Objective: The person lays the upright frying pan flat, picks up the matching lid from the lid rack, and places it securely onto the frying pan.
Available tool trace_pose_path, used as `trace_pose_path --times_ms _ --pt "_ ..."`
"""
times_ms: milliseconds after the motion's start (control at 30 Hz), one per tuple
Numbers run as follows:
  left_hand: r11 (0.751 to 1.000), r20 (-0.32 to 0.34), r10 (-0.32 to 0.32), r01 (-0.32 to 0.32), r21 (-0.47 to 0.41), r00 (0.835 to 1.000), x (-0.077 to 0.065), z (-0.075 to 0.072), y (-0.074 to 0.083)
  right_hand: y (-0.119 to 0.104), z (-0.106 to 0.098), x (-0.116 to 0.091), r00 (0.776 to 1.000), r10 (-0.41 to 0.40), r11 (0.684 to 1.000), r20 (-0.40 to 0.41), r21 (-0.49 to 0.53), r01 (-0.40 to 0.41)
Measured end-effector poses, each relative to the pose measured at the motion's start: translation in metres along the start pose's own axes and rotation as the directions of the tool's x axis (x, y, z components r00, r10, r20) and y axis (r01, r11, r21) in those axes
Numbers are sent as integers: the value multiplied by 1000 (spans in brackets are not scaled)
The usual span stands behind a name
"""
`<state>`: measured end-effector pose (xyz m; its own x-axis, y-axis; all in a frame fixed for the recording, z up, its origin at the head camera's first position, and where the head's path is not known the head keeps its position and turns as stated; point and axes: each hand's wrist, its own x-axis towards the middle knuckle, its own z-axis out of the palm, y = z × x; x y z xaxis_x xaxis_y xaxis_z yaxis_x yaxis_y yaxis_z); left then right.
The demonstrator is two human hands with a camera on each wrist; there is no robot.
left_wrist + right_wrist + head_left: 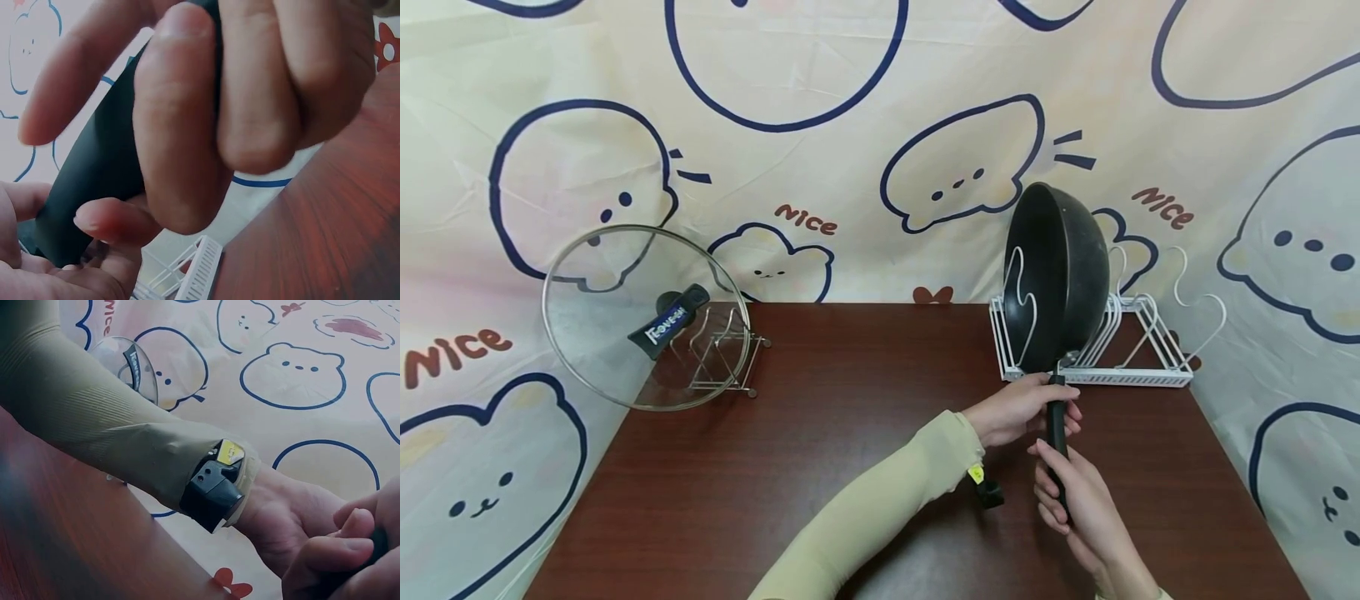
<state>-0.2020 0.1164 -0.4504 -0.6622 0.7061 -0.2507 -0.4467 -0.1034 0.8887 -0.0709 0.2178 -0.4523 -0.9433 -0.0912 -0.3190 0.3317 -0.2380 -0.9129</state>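
Observation:
A black frying pan stands on its edge in a white wire rack, its inside turned left and its dark handle pointing toward me. My left hand grips the handle close to the pan. Lower down, my right hand holds the handle's end. In the left wrist view, the left fingers curl by the handle, and part of the right hand shows beyond. The right wrist view catches the right hand at its corner, with most of the handle hidden.
On the left, a clear glass lid with a black knob stands upright in a small wire stand. Both racks sit on a brown wooden table. A cloth with cartoon drawings hangs behind. White hooks rise from the right rack.

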Motion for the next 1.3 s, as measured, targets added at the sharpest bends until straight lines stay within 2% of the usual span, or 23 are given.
trace_pose_path --times_ms 267,633,1100,1300 --pt "1000 -73 -20 18 -19 997 3 8 -4 2 2 1 1000 -14 1000 -8 -19 14" --pt "998 -128 3 5 56 992 4 11 -6 6 2 2 999 -49 999 7 -21 49" --pt "997 -133 6 5 78 991 5 10 -6 5 2 3 998 -53 998 16 -23 54" --pt "996 -114 10 0 86 993 5 8 -6 5 3 3 999 -40 999 -4 -25 39"
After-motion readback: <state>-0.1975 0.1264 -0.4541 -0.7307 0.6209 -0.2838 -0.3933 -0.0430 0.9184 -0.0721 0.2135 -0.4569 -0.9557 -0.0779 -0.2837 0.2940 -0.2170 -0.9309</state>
